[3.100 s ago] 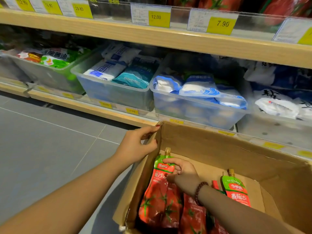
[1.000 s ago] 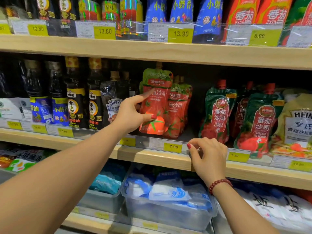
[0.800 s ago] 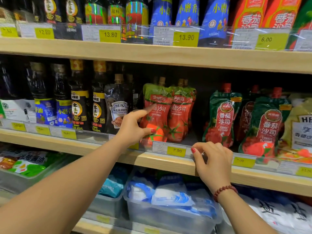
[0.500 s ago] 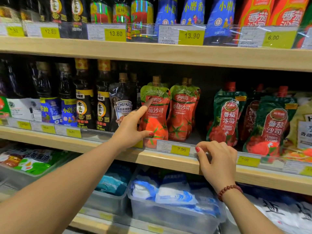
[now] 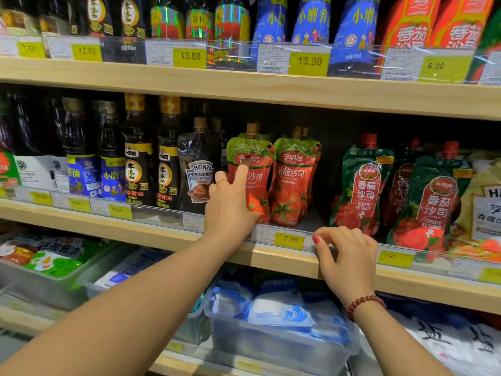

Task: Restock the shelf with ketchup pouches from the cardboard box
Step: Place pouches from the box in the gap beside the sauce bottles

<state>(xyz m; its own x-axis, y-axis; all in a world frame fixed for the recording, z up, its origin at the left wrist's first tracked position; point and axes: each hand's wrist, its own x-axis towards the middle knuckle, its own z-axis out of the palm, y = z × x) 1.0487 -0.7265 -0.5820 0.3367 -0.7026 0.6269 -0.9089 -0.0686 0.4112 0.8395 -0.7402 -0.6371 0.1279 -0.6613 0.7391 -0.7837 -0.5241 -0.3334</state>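
The lower left corner of the front ketchup pouch [image 5: 261,183] is covered by the left hand [image 5: 230,210]. Of the pouches behind the front pair, only caps [image 5: 305,131] are seen. The fingertips of the right hand [image 5: 347,256] are hidden by its own back, so a grip on the price rail [image 5: 307,240] cannot be judged. The fine print on the price label [image 5: 263,235] is too small to be read. The Heinz pack [image 5: 488,207] is cut off by the right edge.

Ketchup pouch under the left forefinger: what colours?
The ketchup pouch is red with a green top and tan cap; head view.
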